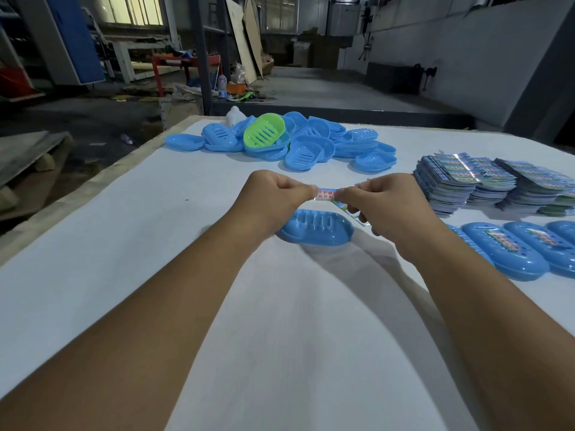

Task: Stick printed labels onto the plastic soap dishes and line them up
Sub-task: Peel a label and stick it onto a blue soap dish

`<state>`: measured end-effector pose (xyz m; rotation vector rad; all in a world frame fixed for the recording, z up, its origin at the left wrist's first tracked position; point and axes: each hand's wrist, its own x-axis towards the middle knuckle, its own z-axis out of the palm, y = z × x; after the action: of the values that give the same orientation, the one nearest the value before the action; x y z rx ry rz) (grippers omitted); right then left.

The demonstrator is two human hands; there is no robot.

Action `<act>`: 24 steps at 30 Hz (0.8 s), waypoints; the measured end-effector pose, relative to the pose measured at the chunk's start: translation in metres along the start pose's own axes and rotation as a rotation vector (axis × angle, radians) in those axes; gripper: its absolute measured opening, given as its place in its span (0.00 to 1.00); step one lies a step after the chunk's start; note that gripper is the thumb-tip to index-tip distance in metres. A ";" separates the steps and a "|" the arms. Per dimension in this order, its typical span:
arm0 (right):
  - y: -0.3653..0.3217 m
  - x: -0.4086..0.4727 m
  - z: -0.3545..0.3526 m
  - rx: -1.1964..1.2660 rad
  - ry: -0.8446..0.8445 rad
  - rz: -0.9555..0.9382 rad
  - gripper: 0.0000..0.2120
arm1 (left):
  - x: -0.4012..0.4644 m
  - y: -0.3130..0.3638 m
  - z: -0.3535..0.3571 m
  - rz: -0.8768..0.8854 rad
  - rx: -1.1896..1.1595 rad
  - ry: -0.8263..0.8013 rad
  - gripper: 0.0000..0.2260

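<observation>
Both hands, left hand (273,194) and right hand (385,197), pinch a printed label (325,194) stretched between them (one end each), just above a blue soap dish (317,230).

A printed label (326,194) with red characters hangs stretched above a blue slotted soap dish (315,227) lying on the tabletop (155,244). Unlabelled blue dishes (311,141) with one green dish (264,130) are heaped at the far edge. Labelled dishes (510,248) sit side by side at the right, near the label stacks (485,181).
</observation>
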<state>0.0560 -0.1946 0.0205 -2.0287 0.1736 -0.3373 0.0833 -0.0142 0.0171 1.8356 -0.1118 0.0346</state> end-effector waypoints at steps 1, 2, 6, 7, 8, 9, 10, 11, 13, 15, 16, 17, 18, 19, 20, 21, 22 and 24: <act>0.000 0.000 0.000 -0.025 -0.012 0.016 0.13 | -0.002 0.000 -0.001 -0.012 0.018 -0.010 0.10; 0.001 -0.001 0.001 -0.058 -0.026 0.027 0.13 | -0.004 -0.001 -0.001 -0.026 0.029 -0.022 0.10; 0.005 -0.005 0.007 -0.227 -0.081 -0.023 0.17 | -0.004 -0.008 -0.003 -0.057 0.154 -0.061 0.12; 0.005 -0.005 0.007 -0.271 -0.084 -0.045 0.17 | -0.003 -0.010 -0.003 -0.052 0.198 -0.058 0.11; 0.006 -0.005 0.008 -0.304 -0.083 -0.061 0.17 | -0.003 -0.011 -0.003 -0.043 0.241 -0.046 0.10; 0.006 -0.004 0.008 -0.323 -0.082 -0.069 0.17 | -0.003 -0.011 -0.003 -0.030 0.275 -0.032 0.09; 0.007 -0.004 0.008 -0.334 -0.081 -0.070 0.17 | -0.003 -0.012 -0.003 -0.015 0.303 -0.020 0.08; 0.007 -0.003 0.008 -0.345 -0.079 -0.068 0.16 | -0.003 -0.012 -0.003 0.000 0.327 -0.013 0.08; 0.007 -0.002 0.009 -0.371 -0.076 -0.070 0.15 | -0.002 -0.013 -0.003 0.027 0.376 -0.013 0.09; 0.009 -0.001 0.010 -0.378 -0.076 -0.078 0.14 | 0.001 -0.014 -0.003 0.047 0.432 -0.012 0.09; 0.009 0.000 0.010 -0.375 -0.075 -0.077 0.14 | 0.002 -0.014 -0.004 0.056 0.461 -0.007 0.09; 0.009 0.000 0.010 -0.374 -0.074 -0.075 0.14 | 0.003 -0.014 -0.004 0.063 0.483 -0.004 0.10; 0.010 0.001 0.011 -0.376 -0.075 -0.075 0.14 | 0.003 -0.015 -0.004 0.067 0.499 -0.004 0.10; 0.010 0.001 0.011 -0.378 -0.076 -0.075 0.14 | 0.003 -0.015 -0.005 0.069 0.510 -0.007 0.11; 0.010 0.001 0.011 -0.379 -0.076 -0.074 0.14 | 0.003 -0.015 -0.005 0.071 0.522 -0.010 0.11; 0.010 0.001 0.011 -0.379 -0.076 -0.073 0.14 | 0.003 -0.014 -0.004 0.075 0.539 -0.012 0.11; 0.010 0.001 0.012 -0.380 -0.076 -0.072 0.14 | 0.003 -0.014 -0.004 0.082 0.561 -0.010 0.11; 0.010 0.001 0.012 -0.384 -0.080 -0.075 0.13 | 0.003 -0.012 -0.004 0.094 0.603 0.004 0.10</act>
<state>0.0612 -0.1892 0.0065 -2.4287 0.1181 -0.2844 0.0873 -0.0075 0.0065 2.4310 -0.2010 0.1511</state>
